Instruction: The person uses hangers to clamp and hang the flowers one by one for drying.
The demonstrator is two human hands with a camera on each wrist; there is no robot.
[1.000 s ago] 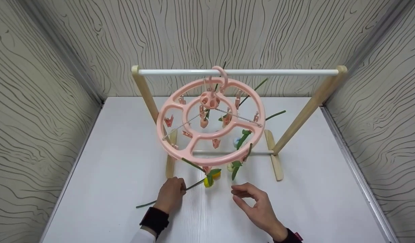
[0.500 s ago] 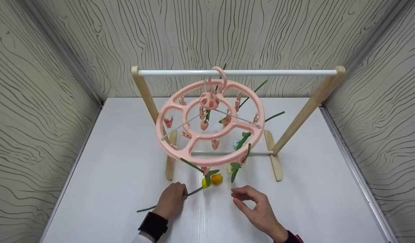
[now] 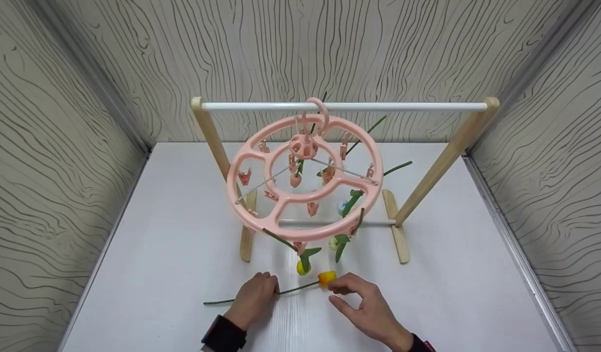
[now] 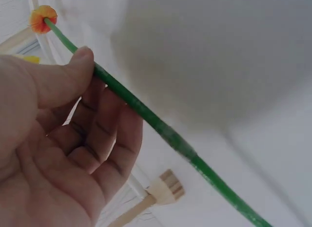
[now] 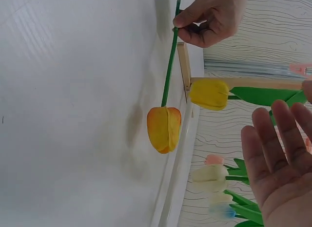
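My left hand (image 3: pixel 254 300) pinches the green stem of an artificial tulip (image 3: pixel 327 278) between thumb and fingers, as the left wrist view shows. The tulip's orange-yellow head points right, above the white table. Beside that head is my right hand (image 3: pixel 366 305), holding nothing; its fingers look loosely extended in the right wrist view, apart from the flower. Just behind, a yellow tulip (image 5: pixel 208 94) hangs head down from a round pink clip hanger (image 3: pixel 305 234). White (image 5: pixel 209 173) and blue-white (image 5: pixel 222 211) tulips hang near it.
A wooden stand with a white top bar (image 3: pixel 403 106) carries the hanger. Its feet (image 3: pixel 396 227) rest on the table (image 3: pixel 457 274). A pink tulip (image 3: pixel 295 181) and several pink clips, such as one clip (image 3: pixel 245 176), hang from the rings. Wood-grain walls (image 3: pixel 281 49) enclose the table.
My left hand has moved right and nearer to me with the tulip. Its head has come out from behind the hanging yellow tulip to beside my right hand, which has shifted slightly nearer me.
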